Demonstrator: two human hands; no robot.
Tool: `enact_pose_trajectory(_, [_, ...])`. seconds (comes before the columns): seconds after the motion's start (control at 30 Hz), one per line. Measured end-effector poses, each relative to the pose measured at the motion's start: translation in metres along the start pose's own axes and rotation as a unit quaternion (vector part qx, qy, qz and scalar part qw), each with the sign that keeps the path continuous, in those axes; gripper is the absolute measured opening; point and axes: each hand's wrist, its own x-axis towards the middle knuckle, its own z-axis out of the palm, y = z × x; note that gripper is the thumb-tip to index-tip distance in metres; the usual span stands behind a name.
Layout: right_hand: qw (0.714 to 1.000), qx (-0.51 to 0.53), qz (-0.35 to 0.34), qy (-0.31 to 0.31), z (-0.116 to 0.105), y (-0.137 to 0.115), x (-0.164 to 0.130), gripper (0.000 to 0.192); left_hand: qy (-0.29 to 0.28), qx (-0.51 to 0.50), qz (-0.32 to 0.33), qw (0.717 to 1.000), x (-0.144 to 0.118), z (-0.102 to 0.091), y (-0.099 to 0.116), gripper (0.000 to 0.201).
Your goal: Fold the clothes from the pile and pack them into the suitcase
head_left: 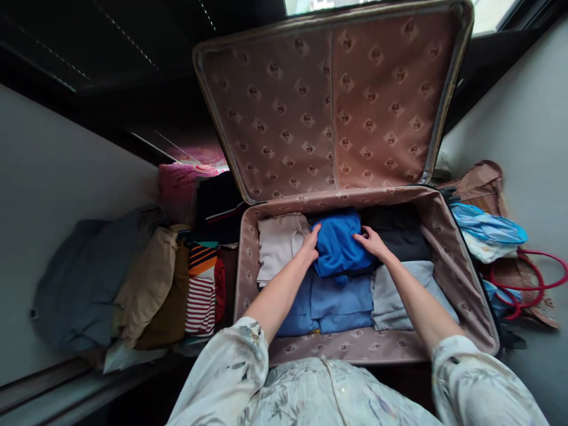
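A bright blue folded garment (339, 245) lies in the middle of the open suitcase (355, 353), between my two hands. My left hand (309, 244) grips its left side, thumb on top. At its right side, my right hand (373, 241) holds the edge, with some fingertips hidden. Left of the blue bundle sits a light beige folded garment (277, 245), and to the right a black folded garment (402, 234). Along the near side are blue-grey folded clothes (341, 302) and a light grey folded garment (403, 296).
The suitcase lid (328, 112), lined in patterned pink-brown cloth, stands raised at the back. Piled clothes, including a striped garment (200, 307) and a grey-blue bundle (84, 284), lie at left. On the right are a light blue bag (488, 228) and a red looped cord (541, 278).
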Motion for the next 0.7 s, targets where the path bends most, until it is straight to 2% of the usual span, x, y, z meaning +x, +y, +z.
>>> enact_pose_trajectory(0.03, [1.0, 0.012, -0.011, -0.007, -0.001, 0.001, -0.002, 0.055, 0.006, 0.015, 0.019, 1.0, -0.002, 0.0, 0.004, 0.046])
enact_pose_trajectory(0.1, [0.999, 0.005, -0.039, -0.01, -0.004, 0.004, -0.004, 0.04, 0.022, 0.095, 0.103, 0.99, -0.003, -0.002, 0.016, 0.037])
enact_pose_trajectory(0.17, [0.998, -0.032, -0.052, -0.004, -0.005, 0.004, -0.004, 0.038, 0.038, 0.207, 0.205, 0.956, 0.001, -0.006, 0.029, 0.031])
enact_pose_trajectory(0.23, [0.995, -0.08, -0.05, 0.013, -0.004, 0.002, -0.004, 0.046, 0.081, 0.316, 0.281, 0.903, 0.007, -0.012, 0.041, 0.031])
enact_pose_trajectory(0.33, [0.984, -0.16, -0.06, 0.051, 0.003, -0.009, -0.011, 0.074, 0.182, 0.395, 0.305, 0.847, 0.007, -0.02, 0.042, 0.045])
enact_pose_trajectory(0.37, [0.976, -0.191, -0.074, 0.068, 0.006, -0.014, -0.016, 0.083, 0.199, 0.418, 0.318, 0.828, 0.003, -0.022, 0.038, 0.051])
enact_pose_trajectory(0.43, [0.954, -0.26, -0.116, 0.096, 0.011, -0.025, -0.029, 0.089, 0.171, 0.48, 0.36, 0.781, -0.009, -0.029, 0.025, 0.062])
enact_pose_trajectory(0.5, [0.926, -0.321, -0.17, 0.105, 0.017, -0.037, -0.04, 0.083, 0.083, 0.553, 0.398, 0.728, -0.022, -0.036, 0.011, 0.071])
enact_pose_trajectory(0.57, [0.902, -0.358, -0.222, 0.09, 0.024, -0.047, -0.044, 0.075, 0.002, 0.603, 0.406, 0.687, -0.027, -0.041, 0.0, 0.082])
enact_pose_trajectory(0.63, [0.888, -0.375, -0.262, 0.055, 0.035, -0.053, -0.038, 0.069, -0.039, 0.626, 0.395, 0.671, -0.02, -0.044, -0.008, 0.094])
enact_pose_trajectory(0.7, [0.885, -0.376, -0.272, 0.022, 0.048, -0.051, -0.022, 0.065, -0.054, 0.635, 0.377, 0.672, -0.004, -0.043, -0.014, 0.104])
